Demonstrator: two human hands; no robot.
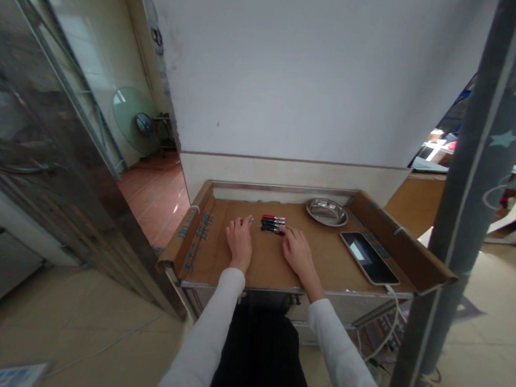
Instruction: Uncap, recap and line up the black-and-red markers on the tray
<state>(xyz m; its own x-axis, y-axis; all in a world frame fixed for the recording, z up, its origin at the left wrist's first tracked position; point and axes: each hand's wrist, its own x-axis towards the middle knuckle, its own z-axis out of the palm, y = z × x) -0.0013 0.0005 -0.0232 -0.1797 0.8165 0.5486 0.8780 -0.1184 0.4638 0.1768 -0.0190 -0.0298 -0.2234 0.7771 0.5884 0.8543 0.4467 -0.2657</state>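
A row of several pens [273,224] with red and black caps lies on the cardboard-covered table [319,259], near the back middle. My left hand [239,240] rests palm down just left of the pens, fingers stretched flat; a small blue-tipped pen [251,220] shows at its fingertips. My right hand [297,251] lies flat on the cardboard right of the pens, its fingertips touching the nearest black pen. Both arms are in white sleeves.
A shallow metal bowl [327,211] sits at the back right of the table. A phone-like device [368,257] with a white cable lies at the right. A grey pole [459,211] stands close on the right, a steel door on the left.
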